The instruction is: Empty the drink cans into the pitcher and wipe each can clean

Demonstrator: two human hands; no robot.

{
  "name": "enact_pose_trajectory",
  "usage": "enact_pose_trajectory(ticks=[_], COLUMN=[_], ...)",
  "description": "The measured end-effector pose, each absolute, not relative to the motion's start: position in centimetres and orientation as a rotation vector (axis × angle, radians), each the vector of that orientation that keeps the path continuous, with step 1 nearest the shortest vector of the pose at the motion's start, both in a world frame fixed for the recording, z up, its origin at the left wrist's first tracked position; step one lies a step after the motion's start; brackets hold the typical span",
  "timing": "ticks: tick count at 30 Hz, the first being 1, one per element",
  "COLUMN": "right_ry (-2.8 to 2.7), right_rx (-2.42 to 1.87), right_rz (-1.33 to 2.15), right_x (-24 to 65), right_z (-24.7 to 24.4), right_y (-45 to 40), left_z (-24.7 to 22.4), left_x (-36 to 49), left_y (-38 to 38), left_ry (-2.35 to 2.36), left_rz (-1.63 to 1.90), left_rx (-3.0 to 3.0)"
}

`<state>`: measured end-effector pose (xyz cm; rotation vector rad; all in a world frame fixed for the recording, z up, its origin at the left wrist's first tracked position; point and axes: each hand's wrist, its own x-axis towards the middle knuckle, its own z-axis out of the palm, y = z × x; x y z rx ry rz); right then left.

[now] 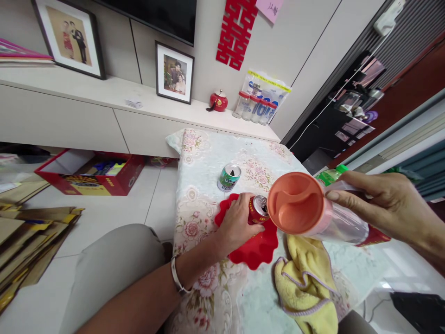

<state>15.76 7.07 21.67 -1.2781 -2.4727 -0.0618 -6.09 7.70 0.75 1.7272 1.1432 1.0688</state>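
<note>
My left hand (pixel 239 218) is wrapped round a red drink can (pixel 258 211), its opened top facing up, over a red scalloped plate (pixel 252 253). In my right hand (pixel 389 204) is the handle of a clear plastic pitcher (pixel 342 227) with an orange lid (pixel 295 202). The pitcher is tipped on its side, its lid close by the can's top; whether they touch I cannot tell. Behind the plate stands a green and white can (pixel 229 177), opened. A yellow cloth (pixel 308 283) with a purple edge lies crumpled below the pitcher.
A floral tablecloth (pixel 208 208) covers the table. Past the pitcher shows a green-capped bottle (pixel 328 175). On the cabinet (pixel 146 109) stand picture frames, a red pot (pixel 219 100) and several jars (pixel 255 109). A red box (pixel 120 178) and flattened cardboard (pixel 29 236) lie on the floor.
</note>
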Motion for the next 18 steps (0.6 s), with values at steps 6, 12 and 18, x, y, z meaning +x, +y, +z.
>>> enact_pose_trajectory(ticks=[6,12,18], right_ry=[-2.535,-2.579,-2.605], right_rx=[-1.197,-1.182,-1.156], right_rz=[-0.145,-0.208,-0.274], right_x=[15.91,16.58,16.60], right_z=[21.59,21.51,21.45], right_y=[7.10,7.24,7.18], left_z=[0.79,0.92,1.16], left_x=[-6.11,-6.16,-6.13], left_y=[7.70,7.63,7.64], left_ry=[1.151,1.146,1.158], left_rz=[1.058,1.048,1.041], left_rx=[1.737,1.734,1.732])
